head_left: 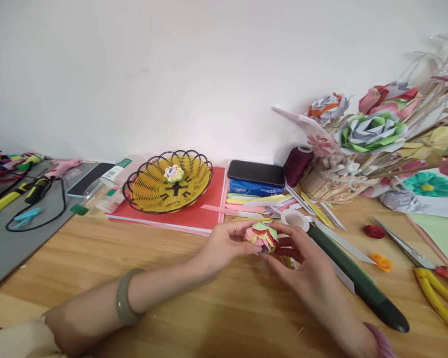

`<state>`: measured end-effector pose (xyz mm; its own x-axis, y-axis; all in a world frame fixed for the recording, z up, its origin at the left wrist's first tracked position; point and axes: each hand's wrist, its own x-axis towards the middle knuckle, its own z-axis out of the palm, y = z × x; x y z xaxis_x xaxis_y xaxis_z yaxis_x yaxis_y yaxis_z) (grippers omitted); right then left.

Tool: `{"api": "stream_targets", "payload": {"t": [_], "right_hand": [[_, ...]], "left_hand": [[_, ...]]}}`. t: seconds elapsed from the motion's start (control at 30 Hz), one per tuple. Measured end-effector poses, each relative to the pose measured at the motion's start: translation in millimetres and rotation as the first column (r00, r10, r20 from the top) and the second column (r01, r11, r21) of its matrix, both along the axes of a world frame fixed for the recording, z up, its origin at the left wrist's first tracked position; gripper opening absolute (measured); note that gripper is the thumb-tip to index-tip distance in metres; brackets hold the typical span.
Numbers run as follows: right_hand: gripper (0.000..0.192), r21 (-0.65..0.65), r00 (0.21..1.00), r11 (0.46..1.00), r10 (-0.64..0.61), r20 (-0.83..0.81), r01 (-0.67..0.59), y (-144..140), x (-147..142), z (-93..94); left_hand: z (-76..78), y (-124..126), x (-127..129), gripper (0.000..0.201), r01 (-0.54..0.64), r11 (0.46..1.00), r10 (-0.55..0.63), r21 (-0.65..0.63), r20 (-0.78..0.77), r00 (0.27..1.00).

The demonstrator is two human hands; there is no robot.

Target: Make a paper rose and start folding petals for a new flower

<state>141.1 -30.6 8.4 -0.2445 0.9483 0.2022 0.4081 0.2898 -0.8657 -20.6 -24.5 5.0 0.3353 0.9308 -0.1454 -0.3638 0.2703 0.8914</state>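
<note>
Both my hands hold a small paper flower [262, 235] made of pink, yellow and green folded strips, just above the wooden table [164, 278]. My left hand [226, 244] grips it from the left, with a ring on one finger and a green bangle on the wrist. From the right, the fingers of my right hand [302, 258] pinch around its lower side. A roll of white tape [294, 219] lies just behind the flower.
A yellow wire basket [168, 181] with a small paper flower stands on red paper. Behind are a phone on a blue pack [256, 178], paper strips, a maroon thread spool and a basket of paper roses [369, 134]. Scissors [414, 253], yellow pliers and a dark green stick [362, 283] lie right; a glue gun left.
</note>
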Motion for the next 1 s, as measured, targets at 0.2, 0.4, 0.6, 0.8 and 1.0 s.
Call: {"api": "stream_targets", "payload": {"t": [0.2,0.4,0.6,0.8,1.0], "right_hand": [[0.025,0.041,0.999,0.999,0.026,0.023,-0.027,1.1,2.2,0.1],[0.026,-0.098,0.999,0.995,0.016,0.031,-0.013,6.4,5.0,2.7],[0.038,-0.241,1.000,0.970,0.013,-0.013,-0.016,8.8,6.9,9.4],[0.044,-0.193,0.996,0.979,0.056,-0.068,-0.068,3.6,7.5,9.9],[0.040,-0.164,0.994,0.984,0.058,-0.090,-0.072,1.2,8.1,11.4]], "left_hand": [[-3.5,0.3,1.8,0.042,-0.043,0.995,0.046,-0.092,0.028,0.999],[-2.9,2.9,-4.2,0.052,0.029,0.997,-0.033,-0.067,-0.060,0.998],[1.1,3.5,-12.5,0.069,0.144,0.975,-0.098,0.170,-0.251,0.963],[7.2,-1.0,-12.3,0.055,0.141,0.948,-0.026,0.286,-0.371,0.928],[9.6,-5.8,-12.6,0.066,0.202,0.893,0.042,0.403,-0.520,0.853]]}}
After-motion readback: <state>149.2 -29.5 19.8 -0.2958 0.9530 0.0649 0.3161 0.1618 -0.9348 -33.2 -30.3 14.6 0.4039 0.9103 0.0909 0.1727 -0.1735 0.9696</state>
